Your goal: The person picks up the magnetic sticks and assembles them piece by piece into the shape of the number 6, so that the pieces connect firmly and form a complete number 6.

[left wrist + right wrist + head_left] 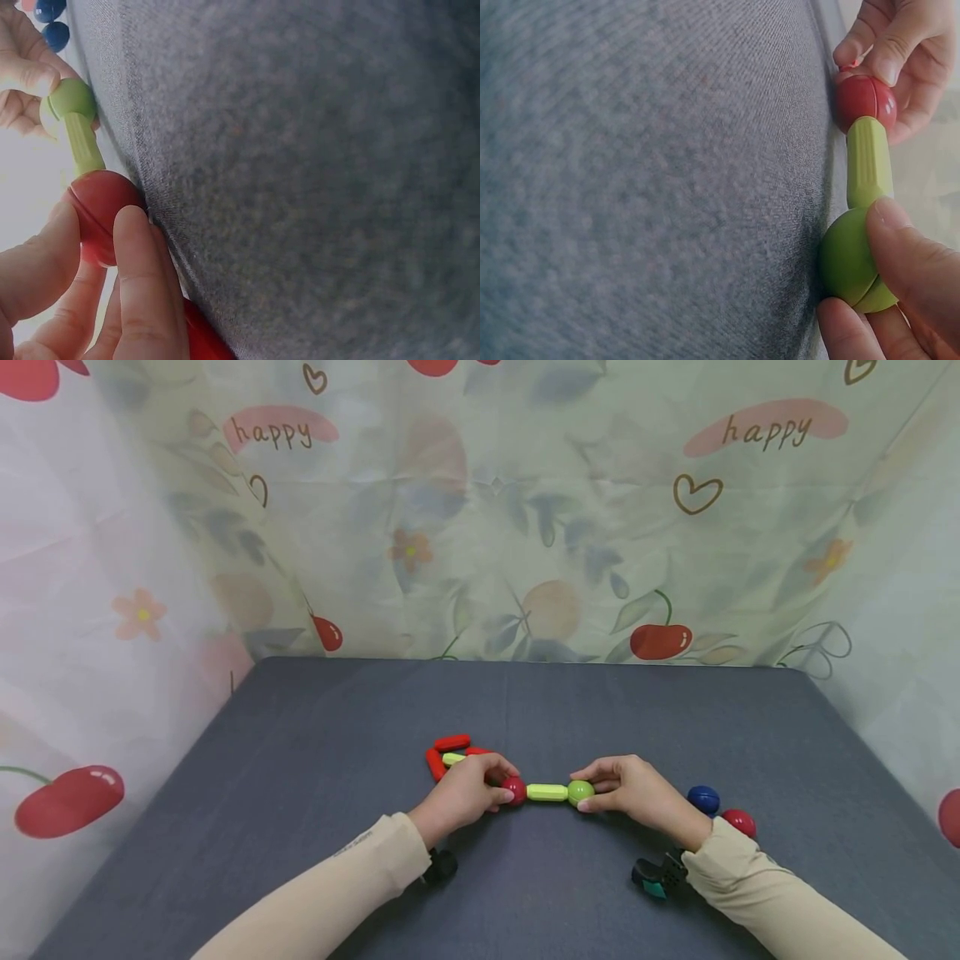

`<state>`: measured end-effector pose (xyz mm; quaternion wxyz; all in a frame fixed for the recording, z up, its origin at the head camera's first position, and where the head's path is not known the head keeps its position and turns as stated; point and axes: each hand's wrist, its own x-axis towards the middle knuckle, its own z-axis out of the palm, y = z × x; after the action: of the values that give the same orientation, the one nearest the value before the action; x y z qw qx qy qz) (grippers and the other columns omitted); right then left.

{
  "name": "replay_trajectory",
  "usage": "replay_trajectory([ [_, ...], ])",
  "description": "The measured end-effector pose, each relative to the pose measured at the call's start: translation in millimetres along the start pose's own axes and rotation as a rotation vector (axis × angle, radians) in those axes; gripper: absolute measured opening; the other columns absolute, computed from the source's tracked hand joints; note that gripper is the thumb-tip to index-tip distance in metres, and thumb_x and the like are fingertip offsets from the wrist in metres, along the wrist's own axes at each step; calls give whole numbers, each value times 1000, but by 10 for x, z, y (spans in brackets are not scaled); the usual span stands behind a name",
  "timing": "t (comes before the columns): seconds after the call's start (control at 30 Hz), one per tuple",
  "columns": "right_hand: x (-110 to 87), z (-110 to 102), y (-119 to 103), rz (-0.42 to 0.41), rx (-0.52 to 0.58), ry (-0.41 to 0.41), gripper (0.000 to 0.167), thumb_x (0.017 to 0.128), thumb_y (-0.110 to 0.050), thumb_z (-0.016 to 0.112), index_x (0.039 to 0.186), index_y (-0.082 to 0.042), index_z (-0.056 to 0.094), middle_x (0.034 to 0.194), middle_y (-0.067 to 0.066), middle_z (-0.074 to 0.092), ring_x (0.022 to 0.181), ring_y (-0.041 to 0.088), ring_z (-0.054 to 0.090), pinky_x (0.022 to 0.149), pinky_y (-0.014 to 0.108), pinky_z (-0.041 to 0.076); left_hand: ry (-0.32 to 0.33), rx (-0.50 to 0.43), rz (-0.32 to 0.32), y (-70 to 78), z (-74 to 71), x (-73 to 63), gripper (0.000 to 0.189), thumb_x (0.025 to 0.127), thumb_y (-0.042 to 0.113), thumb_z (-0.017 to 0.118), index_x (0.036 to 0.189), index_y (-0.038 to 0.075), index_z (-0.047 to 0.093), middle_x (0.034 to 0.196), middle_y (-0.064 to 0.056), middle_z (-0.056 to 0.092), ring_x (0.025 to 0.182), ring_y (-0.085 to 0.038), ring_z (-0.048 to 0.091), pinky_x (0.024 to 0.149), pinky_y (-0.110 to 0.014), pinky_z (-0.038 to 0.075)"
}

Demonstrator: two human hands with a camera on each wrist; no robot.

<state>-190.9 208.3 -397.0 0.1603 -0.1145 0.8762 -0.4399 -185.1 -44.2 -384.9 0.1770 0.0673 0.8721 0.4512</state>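
Observation:
A yellow-green rod (547, 792) lies level between two balls and touches both. At its left end is a red ball (513, 790), pinched between the thumb and fingers of my left hand (467, 792). My right hand (632, 792) pinches the green ball (581, 792) at the other end. In the left wrist view, my left fingertips wrap the near side of the red ball (107, 206). The right wrist view has my right thumb on top of the green ball (851, 259). The joined piece sits on or just above the dark cloth.
Several red rods (452, 742) and a yellow-green rod (453, 759) lie beyond my left hand, partly hidden by it. Blue balls (703, 799) and a red ball (739, 822) rest by my right wrist. Grey cloth (375, 710) covers the table; a patterned curtain (495, 527) hangs behind.

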Motion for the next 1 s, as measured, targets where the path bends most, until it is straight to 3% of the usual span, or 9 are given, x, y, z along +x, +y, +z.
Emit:
replay_trajectory([
  [1.0, 5, -2, 18, -20, 6, -6, 40, 79, -19, 80, 114, -5, 69, 112, 11, 71, 99, 16, 68, 81, 32, 56, -17, 0, -2, 0, -27, 1, 30, 85, 9, 73, 114, 12, 66, 105, -5, 66, 80, -15, 64, 74, -30, 57],
])
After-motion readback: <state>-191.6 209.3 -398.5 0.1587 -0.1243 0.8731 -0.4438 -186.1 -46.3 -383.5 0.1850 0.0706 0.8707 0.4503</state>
